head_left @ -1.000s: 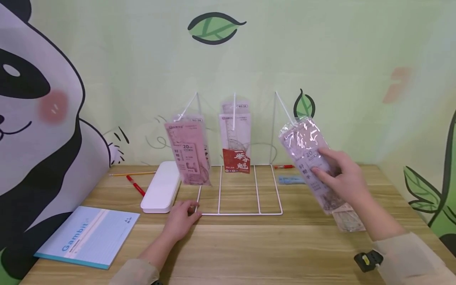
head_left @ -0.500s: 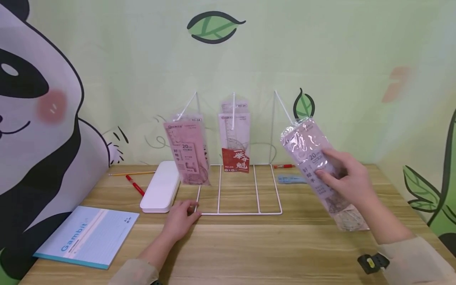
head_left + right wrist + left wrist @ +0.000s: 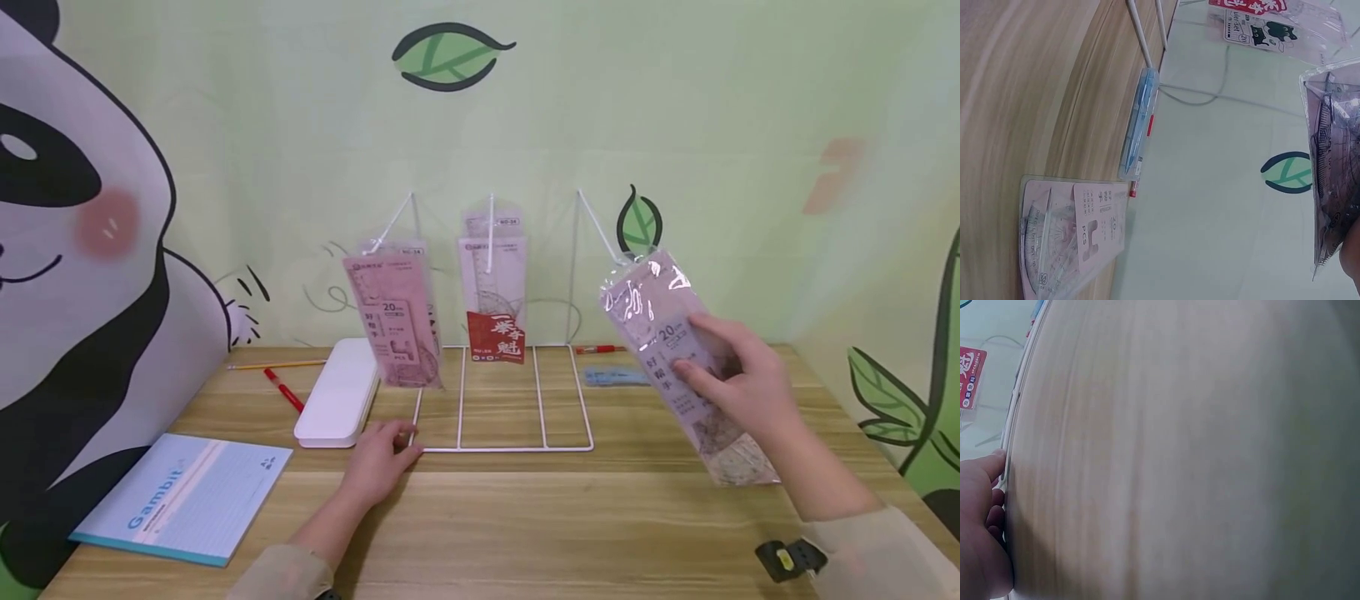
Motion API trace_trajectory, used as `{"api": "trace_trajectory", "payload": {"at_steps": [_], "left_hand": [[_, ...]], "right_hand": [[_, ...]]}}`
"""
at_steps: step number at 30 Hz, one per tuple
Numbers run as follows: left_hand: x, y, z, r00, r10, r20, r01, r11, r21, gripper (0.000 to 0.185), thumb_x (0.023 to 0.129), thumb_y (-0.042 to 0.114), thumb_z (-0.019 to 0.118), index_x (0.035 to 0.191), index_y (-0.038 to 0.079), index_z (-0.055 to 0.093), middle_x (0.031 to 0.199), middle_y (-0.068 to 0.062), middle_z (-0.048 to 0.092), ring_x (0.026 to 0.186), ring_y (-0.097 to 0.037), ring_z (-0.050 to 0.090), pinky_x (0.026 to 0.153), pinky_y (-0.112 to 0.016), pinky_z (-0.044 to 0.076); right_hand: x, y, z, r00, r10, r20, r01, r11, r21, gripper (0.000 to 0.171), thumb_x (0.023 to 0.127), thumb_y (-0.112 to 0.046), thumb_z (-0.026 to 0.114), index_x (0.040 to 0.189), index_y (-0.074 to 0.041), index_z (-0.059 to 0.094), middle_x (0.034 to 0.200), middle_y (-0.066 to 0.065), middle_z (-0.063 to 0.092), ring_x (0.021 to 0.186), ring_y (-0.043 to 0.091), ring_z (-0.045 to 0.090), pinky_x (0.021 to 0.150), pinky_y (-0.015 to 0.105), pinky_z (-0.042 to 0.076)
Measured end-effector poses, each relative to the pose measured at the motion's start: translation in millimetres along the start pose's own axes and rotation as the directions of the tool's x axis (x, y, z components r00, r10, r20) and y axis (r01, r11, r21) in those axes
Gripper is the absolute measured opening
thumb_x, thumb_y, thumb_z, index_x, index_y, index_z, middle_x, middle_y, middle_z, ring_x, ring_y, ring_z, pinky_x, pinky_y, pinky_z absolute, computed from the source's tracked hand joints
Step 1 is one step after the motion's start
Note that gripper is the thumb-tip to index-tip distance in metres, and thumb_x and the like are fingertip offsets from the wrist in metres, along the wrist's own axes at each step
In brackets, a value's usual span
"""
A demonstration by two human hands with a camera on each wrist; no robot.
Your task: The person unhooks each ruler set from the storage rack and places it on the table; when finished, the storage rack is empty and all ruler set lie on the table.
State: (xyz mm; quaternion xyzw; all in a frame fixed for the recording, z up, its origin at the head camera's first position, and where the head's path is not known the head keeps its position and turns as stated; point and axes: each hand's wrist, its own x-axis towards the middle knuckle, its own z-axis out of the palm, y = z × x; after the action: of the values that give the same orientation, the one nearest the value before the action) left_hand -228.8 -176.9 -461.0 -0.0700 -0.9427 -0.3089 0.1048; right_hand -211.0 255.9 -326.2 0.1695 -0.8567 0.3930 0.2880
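In the head view my right hand [image 3: 742, 379] pinches a clear-bagged ruler set [image 3: 660, 329], thumb in front and fingers behind. The bag tilts, its top overlapping the tip of the right prong [image 3: 597, 227] of the white wire display rack [image 3: 510, 450]. My left hand [image 3: 378, 467] grips the rack's front left corner with thumb and fingertips; the left wrist view shows the thumb at the wire. A pink ruler set [image 3: 392, 325] hangs on the left prong and a white-and-red one [image 3: 495, 333] on the middle prong. Another ruler set [image 3: 1072, 231] lies on the table below my right hand.
Left of the rack lie a white case [image 3: 337, 396], a red pen [image 3: 285, 390], a pencil [image 3: 277, 365] and a blue notebook [image 3: 183, 500]. A blue translucent item [image 3: 615, 377] and another red pen [image 3: 597, 350] lie right of the rack. The wall [image 3: 300, 150] stands close behind.
My right hand has drawn the held ruler set a little to the right and down. The left hand and the rack have stayed in place.
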Motion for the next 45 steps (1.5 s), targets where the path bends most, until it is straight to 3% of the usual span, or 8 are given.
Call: {"api": "trace_trajectory", "payload": {"at_steps": [9,14,26,33,35,37,40,45], "left_hand": [[0.6,1.5,-2.4,1.0,-0.024,0.016,0.024,1.0,0.002,0.026,0.083,0.018,0.071,0.106,0.007,0.064,0.091,-0.007,0.057,0.089,-0.025,0.054,0.08,-0.043,0.043],[0.6,1.4,-3.2,1.0,-0.017,0.011,0.017,1.0,0.002,0.026,0.083,0.018,0.071,0.106,0.007,0.065,0.09,-0.007,0.057,0.089,-0.025,0.054,0.079,-0.043,0.043],[2.2,-0.6,-2.9,1.0,0.003,-0.005,-0.003,1.0,0.0,0.026,0.083,0.018,0.071,0.105,0.007,0.065,0.089,-0.007,0.057,0.088,-0.026,0.054,0.079,-0.043,0.043],[2.9,-1.1,-0.6,1.0,-0.01,0.011,0.01,1.0,-0.005,0.027,0.083,0.02,0.071,0.106,0.007,0.065,0.089,-0.006,0.057,0.088,-0.025,0.053,0.079,-0.042,0.043],[2.9,-1.6,0.0,1.0,-0.009,0.013,0.009,1.0,-0.002,0.027,0.083,0.02,0.071,0.106,0.007,0.065,0.089,-0.006,0.056,0.087,-0.025,0.053,0.078,-0.042,0.043],[3.0,-2.1,0.4,1.0,-0.01,0.015,0.01,1.0,-0.002,0.027,0.083,0.02,0.071,0.106,0.008,0.064,0.089,-0.005,0.056,0.087,-0.024,0.053,0.078,-0.042,0.043],[3.0,-2.5,0.6,1.0,-0.011,0.013,0.011,1.0,-0.002,0.026,0.083,0.02,0.071,0.106,0.008,0.065,0.089,-0.005,0.056,0.087,-0.024,0.053,0.077,-0.042,0.043],[2.1,-3.2,0.7,1.0,-0.016,0.011,0.016,1.0,-0.003,0.026,0.083,0.02,0.071,0.106,0.008,0.064,0.089,-0.005,0.056,0.087,-0.024,0.053,0.077,-0.041,0.043]], "right_hand": [[-1.0,2.3,-0.2,0.999,-0.007,-0.052,0.01,0.999,0.041,0.056,0.074,0.003,0.075,0.126,-0.006,0.055,0.093,0.009,0.062,0.067,-0.006,0.056,0.051,0.016,0.048],[0.6,5.6,-4.6,0.997,0.018,-0.077,-0.016,0.999,0.033,0.056,0.075,0.004,0.074,0.127,-0.005,0.053,0.094,0.019,0.062,0.066,-0.008,0.055,0.051,0.014,0.047],[1.0,33.6,-21.7,0.974,0.225,-0.027,-0.227,0.973,-0.051,0.056,0.089,-0.022,0.065,0.138,-0.012,0.042,0.119,0.027,0.053,0.073,-0.006,0.05,0.056,0.014,0.046],[-1.1,64.6,-37.6,0.937,0.351,0.007,-0.347,0.929,-0.133,0.066,0.09,-0.038,0.06,0.145,-0.013,0.032,0.132,0.029,0.043,0.088,0.019,0.051,0.058,0.014,0.043],[-2.5,73.7,-42.0,0.929,0.37,0.021,-0.362,0.919,-0.156,0.069,0.09,-0.04,0.059,0.146,-0.013,0.029,0.135,0.03,0.041,0.097,0.03,0.052,0.065,0.021,0.048],[-4.8,83.1,-45.9,0.922,0.384,0.036,-0.373,0.912,-0.173,0.073,0.09,-0.042,0.058,0.148,-0.012,0.025,0.138,0.03,0.037,0.106,0.043,0.048,0.076,0.036,0.05],[-9.9,98.0,-51.5,0.916,0.399,0.038,-0.385,0.902,-0.196,0.076,0.09,-0.044,0.057,0.148,-0.01,0.022,0.141,0.031,0.032,0.118,0.053,0.038,0.087,0.061,0.038],[-22.7,121.0,-59.8,0.899,0.438,0.022,-0.419,0.873,-0.248,0.078,0.09,-0.046,0.056,0.148,-0.006,0.021,0.142,0.033,0.028,0.122,0.056,0.03,0.091,0.068,0.026]]}}
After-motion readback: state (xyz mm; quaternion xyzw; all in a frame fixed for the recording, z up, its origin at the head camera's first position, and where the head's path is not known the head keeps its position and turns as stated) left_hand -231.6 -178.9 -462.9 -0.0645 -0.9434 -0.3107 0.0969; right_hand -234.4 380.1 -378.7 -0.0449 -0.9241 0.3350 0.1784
